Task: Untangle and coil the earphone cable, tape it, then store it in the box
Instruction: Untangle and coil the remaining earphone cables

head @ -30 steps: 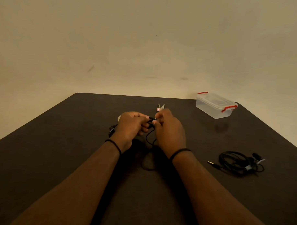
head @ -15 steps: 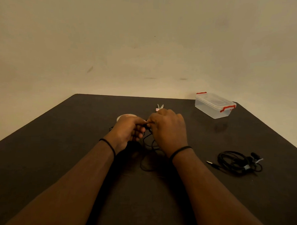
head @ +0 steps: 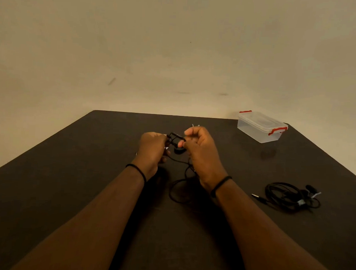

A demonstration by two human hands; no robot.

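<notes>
Fingers (head: 181, 144) of both hands pinching black earphone cable (head: 177, 187), slack looping onto table (head: 71, 161)

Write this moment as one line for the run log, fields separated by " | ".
stage: untangling | left hand: grips earphone cable | right hand: pinches earphone cable | box: lid on, far right | second cable bundle: on table, untouched

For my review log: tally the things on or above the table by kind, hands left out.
Earphone cables: 2, one held, one bundled at the right
Clear boxes with red clasps: 1
Small white item behind the hands, unclear what: 1
Total: 4
</notes>
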